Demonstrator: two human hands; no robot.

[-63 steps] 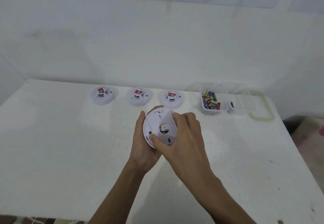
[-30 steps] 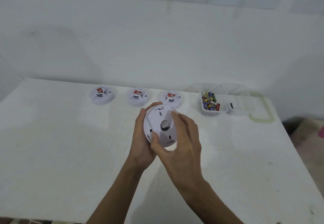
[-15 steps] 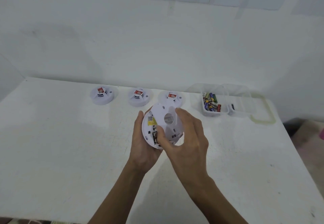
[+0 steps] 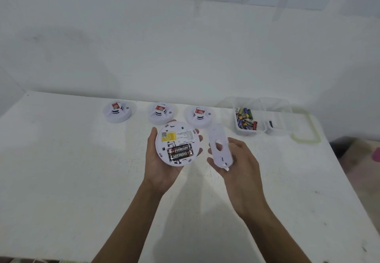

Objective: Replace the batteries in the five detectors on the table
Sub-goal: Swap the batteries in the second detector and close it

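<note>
Both forearms enter from 6 o'clock and angle up over the white table, hands side by side, not touching.

Left hand: palm up, fingers wrapped around a round white detector — held clear of the table with its back side up. Yellow label toward its 12 o'clock half; two black batteries lie side by side in the bay toward 6 o'clock.

Right hand: at 3 o'clock of the left, thumb and fingers pinched on a white cover plate, tilted nearly edge-on, a round hole through its middle. Plate and detector are apart.

Farther out at 12 o'clock — three more detectors in a row on the table: left one, middle one, right one, each with a red sticker on top. At 2 o'clock, a clear plastic box with loose batteries in its left compartment; a pale green-rimmed lid lies just beside it.
</note>
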